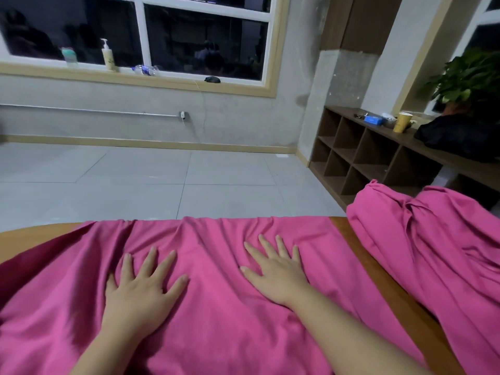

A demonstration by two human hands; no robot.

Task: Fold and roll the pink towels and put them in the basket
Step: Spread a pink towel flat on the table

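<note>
Both palms are down on the cloth: the left hand (140, 290) lies flat with fingers spread wide on the pink towel (216, 307), and the right hand (276, 274) lies flat beside it, fingers straight and fanned, pressing the same sheet. Neither hand grips anything. The towel is spread across the wooden table (35, 236), creased in long folds, its far edge hanging over the table's far rim. Just to the right, across a bare strip of wood, sits a second heap of pink towels (433, 239), bunched and rumpled. No basket shows from where I stand. Over by the wall, the cubby shelf (359, 155) has open compartments, and those I can see into look dark and hold nothing I can make out. On its top stand a yellow cup (402, 121), contents hidden, a blue box (373, 120), a black bag (457, 139) and a potted plant (468, 77). On the windowsill (81, 74) stands a pump bottle (108, 55), with a clear plastic bottle (144, 69) lying on its side near it.
</note>
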